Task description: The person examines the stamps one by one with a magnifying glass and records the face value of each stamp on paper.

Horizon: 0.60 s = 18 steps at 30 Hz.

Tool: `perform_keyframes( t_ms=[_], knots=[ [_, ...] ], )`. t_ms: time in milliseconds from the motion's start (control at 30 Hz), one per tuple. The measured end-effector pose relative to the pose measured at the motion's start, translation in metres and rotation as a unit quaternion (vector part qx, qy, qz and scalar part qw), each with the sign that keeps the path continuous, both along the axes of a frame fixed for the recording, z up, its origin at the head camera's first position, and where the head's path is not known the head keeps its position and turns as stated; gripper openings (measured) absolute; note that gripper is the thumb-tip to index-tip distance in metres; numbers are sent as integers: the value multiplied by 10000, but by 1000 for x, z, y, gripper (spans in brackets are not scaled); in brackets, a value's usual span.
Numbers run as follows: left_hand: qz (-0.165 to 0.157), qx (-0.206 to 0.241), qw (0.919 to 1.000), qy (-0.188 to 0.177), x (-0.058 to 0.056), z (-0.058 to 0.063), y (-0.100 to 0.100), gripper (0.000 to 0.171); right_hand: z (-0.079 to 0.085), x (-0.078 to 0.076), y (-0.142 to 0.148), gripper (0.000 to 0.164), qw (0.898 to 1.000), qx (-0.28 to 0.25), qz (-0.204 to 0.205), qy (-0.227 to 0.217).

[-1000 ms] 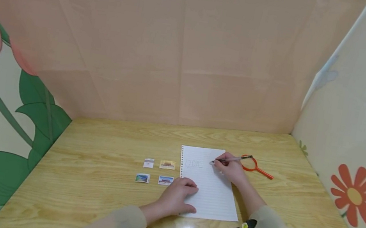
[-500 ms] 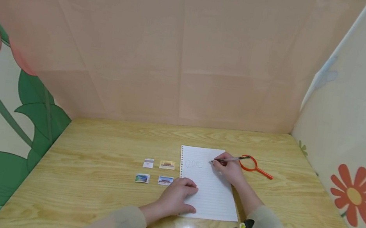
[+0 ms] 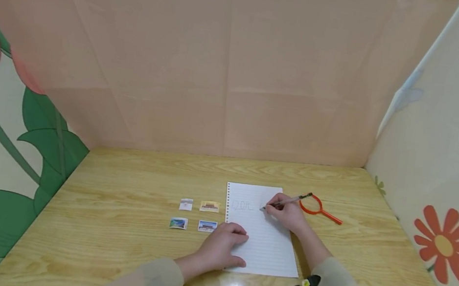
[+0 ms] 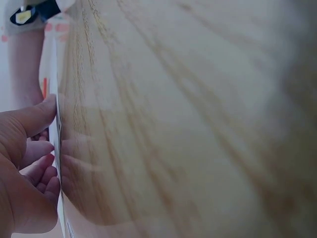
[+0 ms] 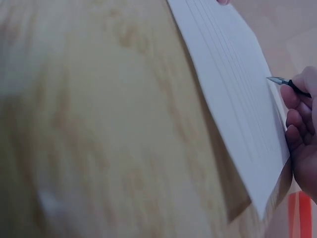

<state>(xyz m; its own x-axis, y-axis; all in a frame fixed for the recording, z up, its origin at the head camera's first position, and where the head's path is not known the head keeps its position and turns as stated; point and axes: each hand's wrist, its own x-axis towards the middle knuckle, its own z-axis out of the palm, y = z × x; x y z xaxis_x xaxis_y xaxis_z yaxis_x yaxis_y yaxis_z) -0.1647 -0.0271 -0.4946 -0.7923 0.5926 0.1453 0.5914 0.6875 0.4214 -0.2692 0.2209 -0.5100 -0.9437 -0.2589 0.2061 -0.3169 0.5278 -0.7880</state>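
My right hand [image 3: 287, 214] pinches a slim pen [image 3: 292, 200] with a black end, its tip right at the lined sheet of paper [image 3: 268, 252]. Faint handwriting [image 3: 243, 206] runs along the sheet's upper left. In the right wrist view, the pen tip [image 5: 278, 80] points out past the thumb over the paper [image 5: 228, 74]. My left hand [image 3: 220, 246] rests on the sheet's lower left edge, thumb and fingers spread apart. The left wrist view shows those fingertips [image 4: 48, 171] pressed down along the paper's edge.
Several small picture cards [image 3: 210, 207] lie in two rows left of the paper. A red-rimmed magnifying glass [image 3: 331, 218] lies at the paper's right, near my right hand. The wooden table [image 3: 128, 197] ends at a pink-covered wall behind and flower-painted panels at the sides.
My right hand and the pen have shifted slightly left and toward me over the paper, the tip now lower on the sheet. The left hand has stayed still.
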Motion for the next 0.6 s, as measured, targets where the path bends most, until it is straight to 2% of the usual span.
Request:
perform_keyframes(
  t_ms=[167,400,600],
  knots=[
    [7,12,10000,10,1,-1,-1,60,-1,1,1,8,9999,-17,96,-116],
    [58,-28,10000,-60,1,-2,0,61,-7,1,3,8,9966,-330,-717,-241],
    [49,-27,10000,-26,1,-3,0,62,-6,0,2,7,9956,-139,-892,-241]
  ],
)
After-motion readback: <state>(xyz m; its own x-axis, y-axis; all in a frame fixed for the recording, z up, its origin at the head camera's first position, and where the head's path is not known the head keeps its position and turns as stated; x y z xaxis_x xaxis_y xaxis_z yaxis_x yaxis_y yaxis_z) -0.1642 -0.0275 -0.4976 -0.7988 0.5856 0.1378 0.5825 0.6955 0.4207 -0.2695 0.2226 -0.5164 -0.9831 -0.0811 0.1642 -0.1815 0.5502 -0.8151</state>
